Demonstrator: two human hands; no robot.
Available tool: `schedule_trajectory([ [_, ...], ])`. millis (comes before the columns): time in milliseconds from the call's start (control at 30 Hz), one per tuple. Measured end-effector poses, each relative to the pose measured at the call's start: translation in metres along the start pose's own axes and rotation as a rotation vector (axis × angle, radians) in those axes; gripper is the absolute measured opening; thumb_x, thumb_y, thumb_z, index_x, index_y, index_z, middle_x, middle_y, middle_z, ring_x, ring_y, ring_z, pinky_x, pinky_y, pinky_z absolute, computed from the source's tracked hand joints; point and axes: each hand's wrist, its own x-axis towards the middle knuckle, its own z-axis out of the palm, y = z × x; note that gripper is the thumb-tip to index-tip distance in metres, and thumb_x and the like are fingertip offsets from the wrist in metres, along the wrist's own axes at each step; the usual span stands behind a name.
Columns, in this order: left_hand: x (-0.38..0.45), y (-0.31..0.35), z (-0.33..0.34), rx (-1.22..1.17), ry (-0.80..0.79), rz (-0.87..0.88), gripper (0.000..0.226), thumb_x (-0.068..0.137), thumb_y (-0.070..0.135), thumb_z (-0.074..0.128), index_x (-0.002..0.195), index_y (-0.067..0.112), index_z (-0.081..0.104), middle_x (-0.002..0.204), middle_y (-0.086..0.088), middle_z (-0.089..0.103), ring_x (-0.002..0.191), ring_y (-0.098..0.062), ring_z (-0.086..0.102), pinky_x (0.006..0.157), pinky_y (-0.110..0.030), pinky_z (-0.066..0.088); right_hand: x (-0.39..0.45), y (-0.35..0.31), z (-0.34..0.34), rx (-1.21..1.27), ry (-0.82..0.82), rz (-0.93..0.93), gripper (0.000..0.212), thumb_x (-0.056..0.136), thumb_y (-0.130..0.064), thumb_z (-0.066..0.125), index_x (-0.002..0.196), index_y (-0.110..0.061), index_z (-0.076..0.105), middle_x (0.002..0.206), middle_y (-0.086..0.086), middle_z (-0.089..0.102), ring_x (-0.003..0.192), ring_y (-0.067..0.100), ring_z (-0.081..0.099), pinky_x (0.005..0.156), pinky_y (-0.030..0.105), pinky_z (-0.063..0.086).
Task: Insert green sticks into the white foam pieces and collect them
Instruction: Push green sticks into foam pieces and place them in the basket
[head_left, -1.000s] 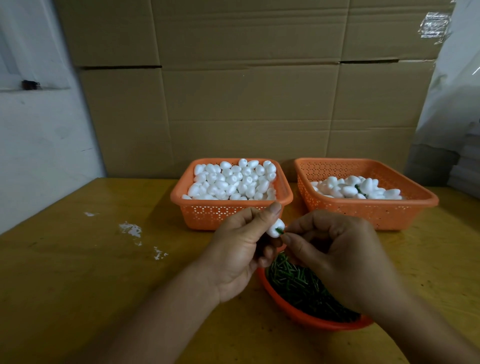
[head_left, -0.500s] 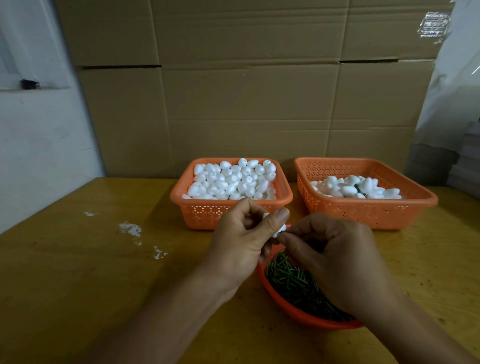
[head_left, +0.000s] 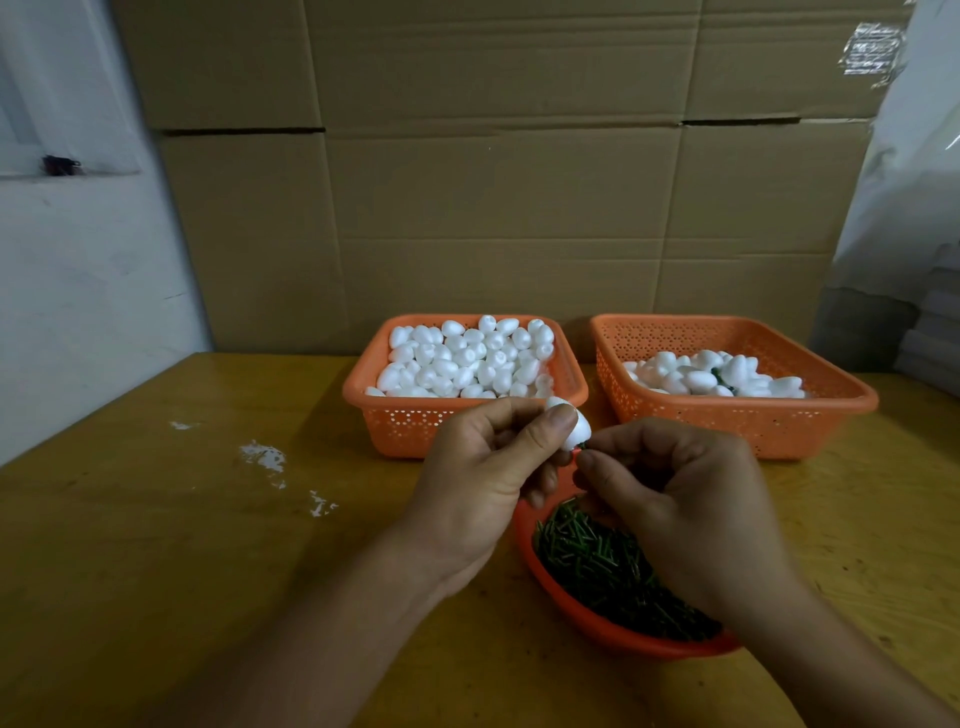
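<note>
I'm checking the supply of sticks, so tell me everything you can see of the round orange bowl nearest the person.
The round orange bowl looks like smooth plastic, shallow with a curved wall. It sits on the yellow wooden table, in front of the two orange baskets and apart from them. It holds a loose heap of short dark green sticks. The right hand hides its right part; the left hand is over its far rim.

baskets orange, perforated | foam pieces white | sticks green | table yellow-brown
</note>
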Motion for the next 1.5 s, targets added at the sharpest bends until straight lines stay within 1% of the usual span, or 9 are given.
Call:
schedule_trajectory([
  [533,-0.004,0.004,0.001,0.223,0.004,0.128,0.018,0.089,0.041,0.063,0.077,0.028,0.069,0.062,0.003,0.054,0.056,-0.007,0.049,0.052,-0.017,0.041,-0.003,-0.009,0.008,0.184,-0.031,0.029,0.015,0.089,-0.013,0.072,0.078,-0.023,0.073,0.069,-0.003,0.076,0.058,0.013,0.072,0.056,0.03,0.062],
  [733,-0.003,0.005,0.0,0.23,-0.006,0.155,0.024,0.089,0.043,0.062,0.079,0.022,0.068,0.06,0.004,0.053,0.054,-0.006,0.048,0.051,-0.016,0.041,-0.003,-0.008,0.008,0.241,-0.045,0.02,0.005,0.087,-0.023,0.071,0.083,-0.026,0.073,0.07,0.003,0.075,0.059,0.019,0.073,0.056,0.041,0.062],
  [867,-0.002,0.005,-0.002,0.221,0.007,0.147,0.022,0.086,0.045,0.066,0.077,0.026,0.071,0.059,0.003,0.054,0.054,-0.007,0.05,0.052,-0.016,0.042,-0.003,-0.009,0.006,0.288,-0.056,0.027,0.009,0.082,-0.029,0.069,0.08,-0.022,0.075,0.072,0.003,0.076,0.06,0.019,0.073,0.055,0.033,0.062],
  [1033,0.0,0.003,-0.002,0.218,0.026,0.131,0.036,0.082,0.06,0.063,0.081,0.025,0.071,0.062,0.002,0.055,0.054,-0.009,0.05,0.05,-0.017,0.041,0.005,-0.005,0.002,0.314,-0.044,0.08,0.005,0.087,-0.014,0.07,0.084,-0.014,0.074,0.072,0.007,0.076,0.06,0.022,0.073,0.053,0.027,0.059],
  [1133,-0.001,0.0,-0.003,0.215,0.046,0.122,0.053,0.084,0.065,0.057,0.092,0.014,0.067,0.064,-0.002,0.057,0.053,-0.011,0.051,0.05,-0.018,0.041,0.023,0.006,-0.014,0.182,0.049,0.129,0.01,0.089,-0.01,0.072,0.08,-0.014,0.074,0.066,0.003,0.074,0.05,0.009,0.067,0.047,0.015,0.049],
  [1200,-0.001,-0.003,-0.003,0.255,0.041,0.101,0.037,0.089,0.055,0.06,0.087,0.019,0.068,0.063,0.003,0.057,0.054,-0.009,0.051,0.05,-0.019,0.042,0.043,0.022,-0.03,0.027,0.159,0.157,0.011,0.09,-0.015,0.073,0.079,-0.015,0.075,0.058,0.0,0.07,0.043,0.003,0.056,0.043,0.016,0.044],
  [1267,-0.001,-0.007,-0.003,0.347,0.046,0.097,0.013,0.094,0.032,0.067,0.082,0.028,0.068,0.063,0.011,0.059,0.055,-0.004,0.052,0.054,-0.019,0.042,0.065,0.043,-0.045,-0.13,0.239,0.211,0.01,0.091,-0.022,0.072,0.088,-0.015,0.077,0.058,0.001,0.068,0.045,0.01,0.054,0.044,0.027,0.043],
  [1333,-0.002,-0.013,-0.003,0.421,0.032,0.106,0.018,0.094,0.016,0.068,0.081,0.028,0.067,0.064,0.014,0.059,0.056,-0.001,0.052,0.055,-0.018,0.042,0.084,0.065,-0.059,-0.309,0.274,0.259,0.015,0.093,-0.027,0.07,0.097,-0.013,0.077,0.063,0.001,0.068,0.046,0.016,0.054,0.047,0.028,0.041],
  [1500,-0.005,-0.017,-0.002,0.469,-0.02,0.115,0.016,0.091,0.015,0.07,0.083,0.028,0.066,0.067,0.013,0.061,0.059,0.0,0.054,0.056,-0.017,0.045,0.117,0.101,-0.08,-0.719,0.174,0.426,0.027,0.094,-0.029,0.065,0.082,-0.008,0.075,0.061,0.011,0.066,0.05,0.024,0.058,0.049,0.025,0.038],
])
